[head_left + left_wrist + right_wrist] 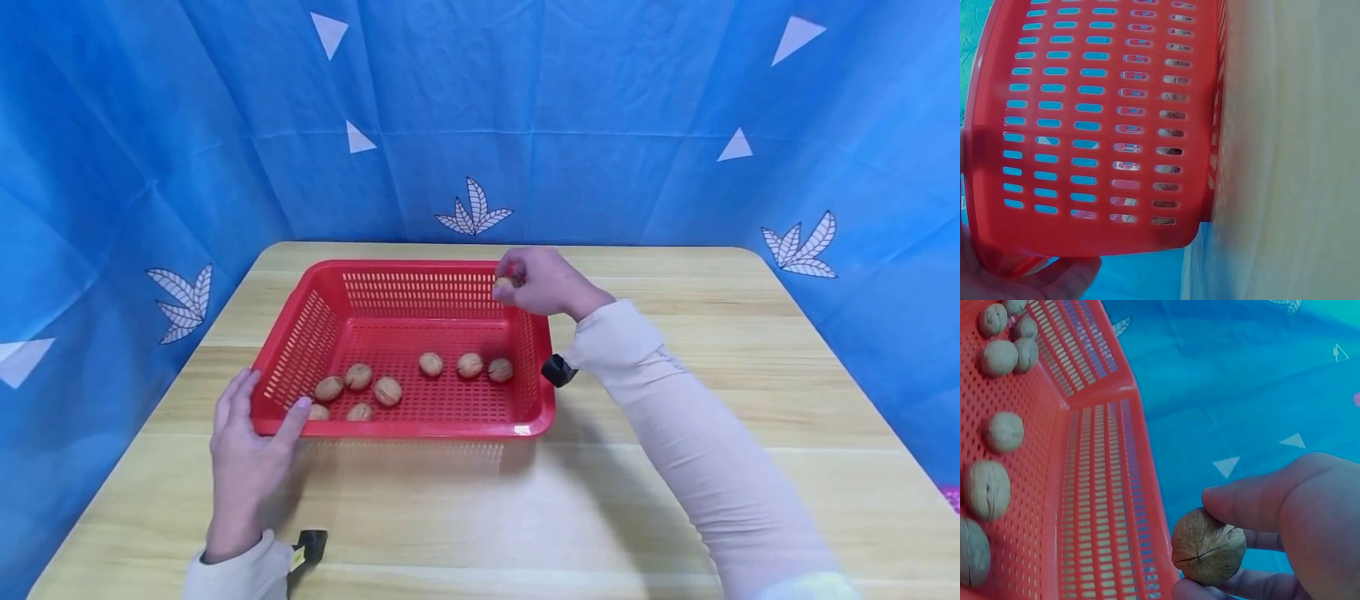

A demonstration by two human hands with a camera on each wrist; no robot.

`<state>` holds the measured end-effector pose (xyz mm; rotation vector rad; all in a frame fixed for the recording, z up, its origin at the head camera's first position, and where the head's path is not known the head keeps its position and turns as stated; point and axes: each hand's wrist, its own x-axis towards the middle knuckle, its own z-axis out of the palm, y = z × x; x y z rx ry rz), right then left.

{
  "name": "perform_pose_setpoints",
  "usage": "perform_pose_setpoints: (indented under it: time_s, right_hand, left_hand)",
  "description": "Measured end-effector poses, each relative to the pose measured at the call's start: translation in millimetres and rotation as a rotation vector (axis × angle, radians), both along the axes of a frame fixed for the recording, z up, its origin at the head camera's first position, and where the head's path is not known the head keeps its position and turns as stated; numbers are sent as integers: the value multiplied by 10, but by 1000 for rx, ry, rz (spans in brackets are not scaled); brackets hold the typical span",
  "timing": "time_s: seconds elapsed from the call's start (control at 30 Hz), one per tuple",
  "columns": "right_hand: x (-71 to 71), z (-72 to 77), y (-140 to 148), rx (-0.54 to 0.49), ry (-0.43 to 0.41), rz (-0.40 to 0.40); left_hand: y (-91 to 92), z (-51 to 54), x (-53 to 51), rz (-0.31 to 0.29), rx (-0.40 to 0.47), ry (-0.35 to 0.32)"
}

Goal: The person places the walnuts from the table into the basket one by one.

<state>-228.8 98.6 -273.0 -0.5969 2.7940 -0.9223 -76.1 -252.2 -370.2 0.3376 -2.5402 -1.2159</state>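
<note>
A red plastic basket point(427, 429) with slotted walls stands on the table. My left hand point(247, 450) grips its near left corner, thumb over the front rim; the left wrist view shows fingers curled around the rim point(985, 187). Over the far right corner, my right hand point(547, 282) pinches a walnut point(1207, 547) between thumb and fingers. Inside the basket, one group of walnuts point(387, 391) lies at the near left. Three more walnuts point(470, 365) sit in a row toward the right side.
The basket rests on a light wooden table point(675, 350). Behind and beside the table hangs a blue cloth point(600, 108) with white triangles and leaf prints. Black wrist devices point(558, 370) are worn on both wrists.
</note>
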Motion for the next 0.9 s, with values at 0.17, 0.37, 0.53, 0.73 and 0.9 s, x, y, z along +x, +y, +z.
perform_pose_setpoints:
  time_s: [0.17, 0.37, 0.53, 0.73, 0.9]
  right_hand:
    - [24, 21, -103, 1, -10, 12]
    - [11, 16, -135, 23, -13, -4]
    - [2, -20, -10, 11, 19, -29]
    - [136, -89, 429, -41, 150, -138]
    - [338, -222, 836, -22, 358, -257]
  left_hand:
    - [7, 3, 2, 1, 7, -2]
    - [16, -3, -7, 4, -4, -3]
    - [22, 8, 1, -21, -59, -23]
    - [44, 167, 13, -75, -248, 22]
    - [113, 416, -127, -124, -390, 400]
